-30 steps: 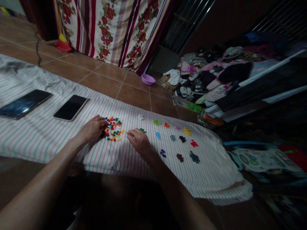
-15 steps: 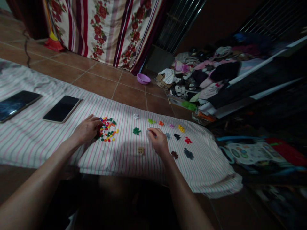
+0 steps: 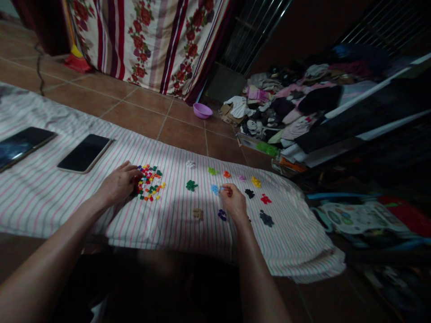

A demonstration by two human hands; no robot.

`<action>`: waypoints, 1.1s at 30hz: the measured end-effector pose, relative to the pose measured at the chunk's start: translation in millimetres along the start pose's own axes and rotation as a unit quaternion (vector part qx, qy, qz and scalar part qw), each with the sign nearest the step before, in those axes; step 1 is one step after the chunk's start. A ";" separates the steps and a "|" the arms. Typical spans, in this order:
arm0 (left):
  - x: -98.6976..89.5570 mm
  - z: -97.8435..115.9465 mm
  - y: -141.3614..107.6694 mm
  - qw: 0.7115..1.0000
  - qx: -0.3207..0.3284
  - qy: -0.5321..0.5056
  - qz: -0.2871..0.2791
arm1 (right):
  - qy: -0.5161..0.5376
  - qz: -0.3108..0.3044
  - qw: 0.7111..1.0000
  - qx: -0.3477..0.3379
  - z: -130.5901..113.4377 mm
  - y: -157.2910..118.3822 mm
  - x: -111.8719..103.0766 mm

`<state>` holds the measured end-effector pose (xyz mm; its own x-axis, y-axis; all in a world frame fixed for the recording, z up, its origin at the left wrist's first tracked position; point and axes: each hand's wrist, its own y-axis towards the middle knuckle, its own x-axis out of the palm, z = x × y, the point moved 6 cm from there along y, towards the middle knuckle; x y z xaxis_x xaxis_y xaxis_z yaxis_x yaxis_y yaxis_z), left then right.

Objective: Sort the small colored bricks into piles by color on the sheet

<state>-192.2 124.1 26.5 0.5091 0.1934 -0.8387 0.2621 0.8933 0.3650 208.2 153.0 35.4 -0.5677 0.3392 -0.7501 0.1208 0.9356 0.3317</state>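
My left hand (image 3: 120,181) rests on the left edge of a pile of small mixed-colour pieces (image 3: 152,181). Its fingers are curled together, and their tips are partly hidden. Thumb and fingers of my right hand (image 3: 234,197) form a pinch just right of a light blue heap (image 3: 214,189). Whatever is between those fingertips is too small to name. Sorted heaps lie around it: dark green (image 3: 191,185), tan (image 3: 197,213), dark purple (image 3: 222,215), black (image 3: 249,193), lime green (image 3: 213,171), orange (image 3: 226,174) and red (image 3: 266,198).
Yellow (image 3: 256,181), white (image 3: 191,164), pink (image 3: 241,178) and dark grey heaps (image 3: 266,218) also lie on the striped cloth (image 3: 161,229). Two phones, one nearer (image 3: 85,153) and one farther left (image 3: 23,146), are left of the pile. A purple basin (image 3: 202,111) stands on the floor.
My right hand has moved right, uncovering the light blue and dark purple heaps and covering the grey-blue one. My left hand stays at the mixed pile.
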 end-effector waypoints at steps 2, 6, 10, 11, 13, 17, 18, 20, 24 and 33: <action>2.6 -5.6 -1.6 1.000 -0.026 0.015 0.009 | -0.005 -0.020 1.000 0.005 0.3 -1.0 3.0; 7.0 -9.3 -2.4 0.998 -0.052 0.032 0.009 | -0.014 -0.041 0.999 -0.005 -2.6 -3.9 5.1; 8.8 -7.8 -1.0 0.997 -0.070 0.035 -0.014 | -0.016 -0.046 0.999 0.006 -2.6 -4.3 5.1; 9.1 -8.2 -1.0 0.996 -0.077 0.035 -0.018 | -0.016 -0.051 0.999 0.012 -2.2 -4.1 5.5; 10.0 -9.7 -1.7 0.995 -0.086 0.036 -0.022 | -0.012 -0.060 0.998 0.023 -1.3 -3.5 6.2; 10.8 -11.6 -2.7 0.996 -0.084 0.037 -0.020 | 0.002 -0.067 0.997 0.025 -0.2 -2.3 6.5; 10.0 -11.0 -2.4 0.996 -0.082 0.036 -0.018 | 0.005 -0.069 0.997 0.023 0.2 -2.0 6.9; 7.1 -7.9 -1.2 0.996 -0.078 0.034 -0.016 | 0.010 -0.072 0.997 0.017 1.6 -1.5 7.2; 0.4 3.3 2.3 0.996 -0.076 0.039 -0.034 | 0.008 -0.052 0.999 0.003 5.1 0.4 4.4; -8.2 10.3 3.9 0.996 -0.078 0.046 -0.027 | 0.027 0.028 0.998 -0.056 -17.5 1.2 0.1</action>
<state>-186.9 121.9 38.9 0.4194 0.1730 -0.8911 0.1524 0.9543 0.2570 194.0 152.5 45.8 -0.6060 0.3821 -0.6977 0.0638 0.8976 0.4362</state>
